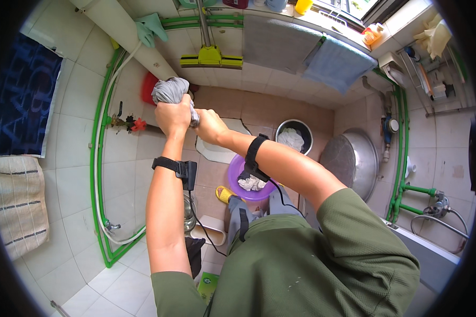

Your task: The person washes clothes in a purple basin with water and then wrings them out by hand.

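Both arms reach out ahead and to the left, hands close together. A bunched grey cloth (169,91) is gripped between them, its folds twisted tight. My left hand (173,115) is closed round the cloth below its bulging top. Beside it, my right hand (210,127) is closed on the lower end, with most of its fingertips hidden. Below my right forearm, a purple basin (235,168) on the floor holds white and dark cloths (252,182). Farther right is a metal bucket (308,138) with white cloth (291,139) inside.
A large metal basin (366,164) leans at the right wall. A yellow-green squeegee mop (211,57) hangs ahead, left of blue towels (333,61). Green pipes (97,158) run along the left wall, near a tap with a red handle (138,124). A red container (149,87) stands behind the cloth.
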### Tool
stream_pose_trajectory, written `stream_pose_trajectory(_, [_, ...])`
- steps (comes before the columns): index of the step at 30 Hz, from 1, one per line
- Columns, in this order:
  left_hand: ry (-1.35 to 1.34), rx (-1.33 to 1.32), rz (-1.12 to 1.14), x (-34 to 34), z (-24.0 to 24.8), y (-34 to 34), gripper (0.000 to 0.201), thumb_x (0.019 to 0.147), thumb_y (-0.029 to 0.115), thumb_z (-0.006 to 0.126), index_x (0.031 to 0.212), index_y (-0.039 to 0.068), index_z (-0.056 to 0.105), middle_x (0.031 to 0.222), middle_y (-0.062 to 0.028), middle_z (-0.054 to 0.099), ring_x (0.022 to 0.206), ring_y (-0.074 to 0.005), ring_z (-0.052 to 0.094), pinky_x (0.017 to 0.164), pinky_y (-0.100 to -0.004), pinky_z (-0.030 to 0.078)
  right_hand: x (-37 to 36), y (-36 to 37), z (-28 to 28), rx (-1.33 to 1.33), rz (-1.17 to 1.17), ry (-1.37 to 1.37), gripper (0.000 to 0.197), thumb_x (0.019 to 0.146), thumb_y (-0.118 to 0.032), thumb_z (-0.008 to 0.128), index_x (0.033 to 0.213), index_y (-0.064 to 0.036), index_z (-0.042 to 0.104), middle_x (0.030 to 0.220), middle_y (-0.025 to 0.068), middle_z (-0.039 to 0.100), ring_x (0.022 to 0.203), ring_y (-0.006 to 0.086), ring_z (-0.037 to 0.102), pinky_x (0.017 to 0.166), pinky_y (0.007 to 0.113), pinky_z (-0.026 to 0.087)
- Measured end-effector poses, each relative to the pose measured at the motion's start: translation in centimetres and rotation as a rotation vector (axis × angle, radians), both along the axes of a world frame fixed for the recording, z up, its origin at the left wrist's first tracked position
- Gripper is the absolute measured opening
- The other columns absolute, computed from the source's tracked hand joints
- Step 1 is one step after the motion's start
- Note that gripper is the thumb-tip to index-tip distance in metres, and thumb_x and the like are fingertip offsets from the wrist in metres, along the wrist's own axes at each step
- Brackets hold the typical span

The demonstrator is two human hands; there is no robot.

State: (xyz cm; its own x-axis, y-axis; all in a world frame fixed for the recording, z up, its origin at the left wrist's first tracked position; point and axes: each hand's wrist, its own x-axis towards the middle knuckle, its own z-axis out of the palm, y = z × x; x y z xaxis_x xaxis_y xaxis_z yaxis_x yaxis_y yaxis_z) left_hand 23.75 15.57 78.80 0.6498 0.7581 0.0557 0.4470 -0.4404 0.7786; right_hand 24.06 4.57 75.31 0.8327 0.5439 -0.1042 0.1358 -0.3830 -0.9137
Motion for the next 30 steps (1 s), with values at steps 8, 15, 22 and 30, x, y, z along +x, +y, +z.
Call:
stream_pose_trajectory(8, [0.105,0.350,-0.080,-0.8,-0.7,-1.0,0.044,0.064,0.034,0.072,0.061,-0.009,0.063,0.064,-0.0284,0.061,0.063,-0.0436,0.065,0.062,-0.0493,0.052,0.4,0.0,-0.9,-0.318,0.173,-0.130,0.030,0.070,-0.027,0.070,0.074,0.0020,0.068,0.081,0.0244,0.068,0.079,0.0380,0.068,0.075,0.045,0.055])
stream_pose_trajectory(15, [0.151,0.392,-0.107,-1.8,-1.5,-0.4,0.042,0.065,0.034,0.072,0.064,-0.007,0.064,0.066,-0.0267,0.063,0.065,-0.0433,0.065,0.064,-0.0488,0.052,0.1,1.0,-2.6,-0.386,0.260,-0.214,0.034,0.073,-0.035,0.062,0.087,-0.0051,0.070,0.081,0.0182,0.071,0.078,0.0331,0.070,0.074,0.041,0.055])
stream_pose_trajectory(22, [0.288,0.239,-0.245,-3.5,-7.7,-2.3,0.041,0.065,0.032,0.074,0.076,-0.007,0.067,0.077,-0.0280,0.066,0.076,-0.0444,0.066,0.069,-0.0482,0.052,2.3,-6.8,-9.3,-0.619,0.426,-0.069,0.100,0.066,-0.061,0.075,0.145,-0.0108,0.039,0.139,0.0172,0.049,0.133,0.0319,0.043,0.109,0.053,0.032])
stream_pose_trajectory(30, [0.652,0.056,-0.486,-10.9,-25.6,-10.0,0.061,0.063,0.027,0.082,0.108,-0.008,0.059,0.101,-0.0292,0.065,0.097,-0.0441,0.063,0.087,-0.0483,0.050,1.2,-26.0,-25.4,-0.838,0.063,0.331,0.055,0.084,-0.034,0.067,0.130,-0.0085,0.052,0.123,0.0181,0.061,0.117,0.0328,0.057,0.098,0.043,0.047])
